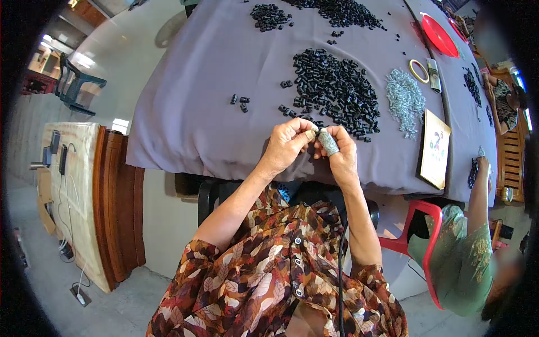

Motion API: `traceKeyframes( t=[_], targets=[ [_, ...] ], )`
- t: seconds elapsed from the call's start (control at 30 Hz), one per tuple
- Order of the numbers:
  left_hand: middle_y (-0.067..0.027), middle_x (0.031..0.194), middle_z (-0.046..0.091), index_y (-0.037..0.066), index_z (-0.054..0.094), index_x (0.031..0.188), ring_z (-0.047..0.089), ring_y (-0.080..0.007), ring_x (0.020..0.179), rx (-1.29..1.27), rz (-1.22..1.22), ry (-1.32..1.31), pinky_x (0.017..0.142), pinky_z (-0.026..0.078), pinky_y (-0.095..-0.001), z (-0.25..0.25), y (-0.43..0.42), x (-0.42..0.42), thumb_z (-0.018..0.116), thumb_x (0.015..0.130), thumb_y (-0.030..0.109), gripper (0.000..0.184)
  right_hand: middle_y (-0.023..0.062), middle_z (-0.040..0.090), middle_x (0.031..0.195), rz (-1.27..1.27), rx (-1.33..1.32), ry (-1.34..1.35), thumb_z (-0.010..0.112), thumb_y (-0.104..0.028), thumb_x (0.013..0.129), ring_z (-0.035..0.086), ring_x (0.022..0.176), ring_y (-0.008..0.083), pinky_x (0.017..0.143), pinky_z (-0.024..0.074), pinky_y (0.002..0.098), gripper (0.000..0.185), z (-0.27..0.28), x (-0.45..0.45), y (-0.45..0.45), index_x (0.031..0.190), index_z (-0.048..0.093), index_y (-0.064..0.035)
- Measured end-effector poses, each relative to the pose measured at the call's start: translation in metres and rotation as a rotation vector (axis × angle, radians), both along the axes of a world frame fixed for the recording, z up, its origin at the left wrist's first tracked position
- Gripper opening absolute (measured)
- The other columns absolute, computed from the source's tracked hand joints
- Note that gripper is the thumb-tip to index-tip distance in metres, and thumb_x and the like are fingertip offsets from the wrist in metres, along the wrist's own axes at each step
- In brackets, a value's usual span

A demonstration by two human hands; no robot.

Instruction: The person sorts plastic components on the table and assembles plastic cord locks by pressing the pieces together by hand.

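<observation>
Over the near edge of the cloth-covered table [191, 112], my two hands meet fingertip to fingertip. My left hand [289, 143] pinches at a small dark piece between the hands; its details are too small to tell. My right hand [341, 150] is closed at the same piece, and a grey-green wrapping covers one of its fingers. Just beyond them lies a large heap of small black pieces [337, 90]. A few black pieces [244, 100] lie apart to the left. To the right of the heap is a pile of small clear pieces [405, 98].
A board with a picture [435, 149], a yellow ring [418, 71] and a red tray [439, 35] lie on the right. More black heaps [269, 17] are farther back. A person in green [460, 258] sits at right by a red chair [432, 210]. A marble-topped cabinet [84, 213] stands left.
</observation>
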State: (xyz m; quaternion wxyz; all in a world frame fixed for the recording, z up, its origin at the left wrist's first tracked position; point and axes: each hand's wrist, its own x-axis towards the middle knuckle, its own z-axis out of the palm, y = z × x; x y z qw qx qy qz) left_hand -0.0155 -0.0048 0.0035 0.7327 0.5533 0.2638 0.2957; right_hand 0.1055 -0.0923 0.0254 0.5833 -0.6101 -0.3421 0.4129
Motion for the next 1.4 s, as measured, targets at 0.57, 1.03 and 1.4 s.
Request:
traceKeyframes(
  t=[0.57, 1.03, 1.4],
  targets=[
    [0.0013, 0.077, 0.060, 0.003, 0.060, 0.094, 0.050, -0.0036, 0.062, -0.067, -0.052, -0.067, 0.056, 0.042, -0.0183, -0.001, 0.005, -0.003, 0.056, 0.090, 0.009, 0.008, 0.0069, 0.061, 0.075, 0.087, -0.047, 0.191, 0.046, 0.002, 0.088, 0.056, 0.059, 0.0098, 0.055, 0.0525, 0.0258, 0.009, -0.004, 0.007, 0.002, 0.092, 0.054, 0.0003],
    [0.0031, 0.074, 0.059, 0.004, 0.061, 0.088, 0.049, -0.0030, 0.061, 0.043, -0.126, 0.078, 0.055, 0.041, -0.0179, 0.010, 0.004, -0.007, 0.059, 0.088, 0.008, 0.005, 0.0065, 0.059, 0.071, 0.270, -0.119, 0.139, 0.044, 0.004, 0.086, 0.057, 0.056, 0.0115, 0.052, 0.0512, 0.0261, 0.007, 0.002, 0.020, -0.002, 0.088, 0.049, 0.0002],
    [0.0023, 0.074, 0.059, 0.003, 0.061, 0.089, 0.049, -0.0027, 0.061, -0.007, -0.059, -0.033, 0.056, 0.041, -0.0175, 0.004, -0.002, -0.002, 0.058, 0.088, 0.007, 0.005, 0.0044, 0.056, 0.067, 0.196, -0.053, 0.163, 0.044, 0.001, 0.089, 0.053, 0.053, 0.0095, 0.050, 0.0488, 0.0245, 0.005, -0.004, 0.014, -0.003, 0.086, 0.047, -0.0005]
  ],
)
